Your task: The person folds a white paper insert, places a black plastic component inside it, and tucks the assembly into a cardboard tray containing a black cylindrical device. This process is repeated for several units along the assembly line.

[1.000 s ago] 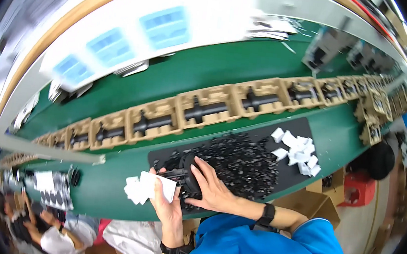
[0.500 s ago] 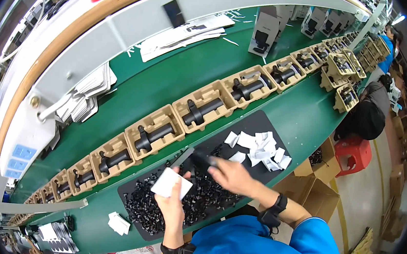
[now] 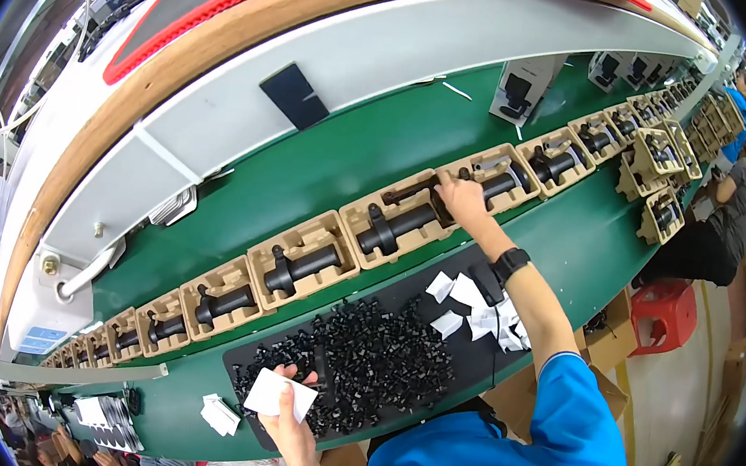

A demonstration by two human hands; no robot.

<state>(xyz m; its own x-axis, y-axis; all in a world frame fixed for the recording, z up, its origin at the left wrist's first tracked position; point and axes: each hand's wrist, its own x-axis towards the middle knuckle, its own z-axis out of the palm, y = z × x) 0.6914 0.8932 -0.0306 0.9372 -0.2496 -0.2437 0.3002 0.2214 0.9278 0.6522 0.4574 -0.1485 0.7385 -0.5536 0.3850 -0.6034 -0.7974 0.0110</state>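
My left hand (image 3: pixel 290 423) is closed around a small stack of square white cards (image 3: pixel 281 395), low over a heap of small black parts (image 3: pixel 371 350) on a dark mat (image 3: pixel 242 357). My right hand (image 3: pixel 464 200) reaches out to a tan moulded tray (image 3: pixel 368 264) in the row. Its fingertips meet the end of a black bar-shaped part (image 3: pixel 406 189) lying along the tray's far side; the fingers partly hide that end. A thick black tubular part with a clamp (image 3: pixel 382 229) lies in the same tray.
More tan trays (image 3: pixel 303 258) with black parts line the green bench (image 3: pixel 260 195). White folded slips (image 3: pixel 466 293) and a black object (image 3: pixel 487 283) lie on the mat's right side. A printed box (image 3: pixel 523 88) stands beyond. A red stool (image 3: pixel 661 316) is at the right.
My right hand has moved from above the heap, where it held a dark item, up to the tray. The black bar now lies there. My left hand with the cards is lower. The view has shifted.
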